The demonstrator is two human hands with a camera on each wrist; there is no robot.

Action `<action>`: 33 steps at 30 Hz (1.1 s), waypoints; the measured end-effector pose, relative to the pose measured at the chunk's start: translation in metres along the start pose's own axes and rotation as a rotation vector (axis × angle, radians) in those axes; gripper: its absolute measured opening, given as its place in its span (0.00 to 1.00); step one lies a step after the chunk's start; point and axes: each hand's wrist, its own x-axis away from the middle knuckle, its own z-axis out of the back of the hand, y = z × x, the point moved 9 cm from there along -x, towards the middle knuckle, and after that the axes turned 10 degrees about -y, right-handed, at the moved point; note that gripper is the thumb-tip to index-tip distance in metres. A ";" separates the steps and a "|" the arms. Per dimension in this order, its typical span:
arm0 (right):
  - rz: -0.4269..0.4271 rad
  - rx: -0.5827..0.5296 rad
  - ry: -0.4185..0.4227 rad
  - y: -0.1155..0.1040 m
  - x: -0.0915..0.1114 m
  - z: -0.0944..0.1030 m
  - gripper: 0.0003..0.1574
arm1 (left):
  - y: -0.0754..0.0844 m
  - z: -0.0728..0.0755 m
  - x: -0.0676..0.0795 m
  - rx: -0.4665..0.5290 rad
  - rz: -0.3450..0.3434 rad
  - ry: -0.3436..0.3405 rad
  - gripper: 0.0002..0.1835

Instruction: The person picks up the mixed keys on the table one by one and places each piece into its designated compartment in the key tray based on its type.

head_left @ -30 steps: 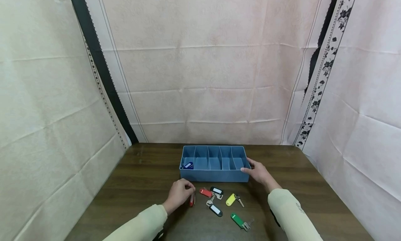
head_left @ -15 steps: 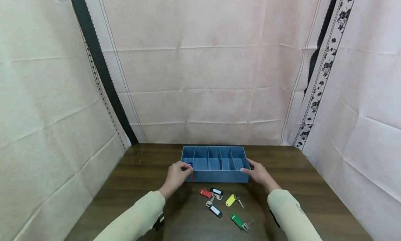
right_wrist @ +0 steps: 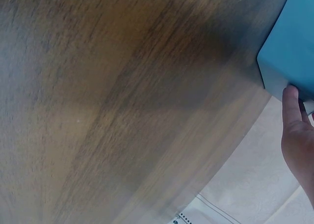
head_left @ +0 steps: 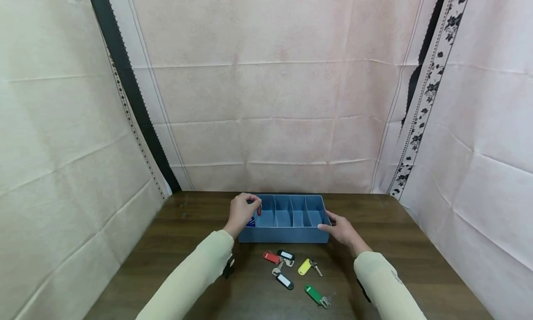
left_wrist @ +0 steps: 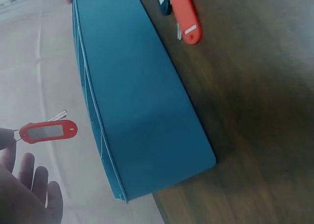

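Observation:
My left hand [head_left: 241,212] is raised over the left end of a blue divided box [head_left: 283,236]. It pinches the ring of a red key tag [left_wrist: 48,131], which hangs with its key above the compartments. In the leftmost compartment lies a blue key tag [head_left: 251,222], partly hidden by the hand. At the box's right end, my right hand [head_left: 342,230] grips the corner, thumb at the front rim and fingers along the side. The other compartments in sight hold nothing visible.
In front of the box, on the brown wooden table [head_left: 200,246], lie another red key tag [head_left: 271,257], two black key tags [head_left: 285,281], a yellow key tag [head_left: 304,267] and a green key tag [head_left: 313,293], with keys. Pale cloth [head_left: 266,102] hangs behind and at both sides.
My left hand has lifted the red key tag from the table beside the other tags, forward and up past the box's front wall to above its left compartments. The right hand keeps its grip.

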 end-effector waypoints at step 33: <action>-0.037 -0.011 0.003 0.003 0.001 0.001 0.52 | -0.016 -0.018 -0.038 -0.069 0.087 0.048 0.17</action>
